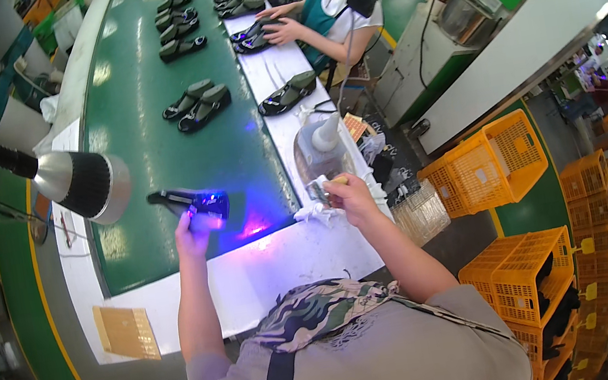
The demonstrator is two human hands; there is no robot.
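My left hand (192,235) holds a dark sandal (190,201) over the green conveyor belt (150,119), with a violet glow on the sandal and on the belt below it. My right hand (344,191) grips a small brush-like tool with a yellowish handle (325,185) beside a white rag (319,211) on the white ledge (283,261). A clear plastic bottle with a white nozzle (320,143) stands just beyond my right hand.
A metal lamp (80,182) on a black arm hangs over the belt's left side. Several dark sandals (197,105) lie along the belt. Another person's hand (283,30) handles a sandal at the far end. Orange crates (495,164) stack to the right.
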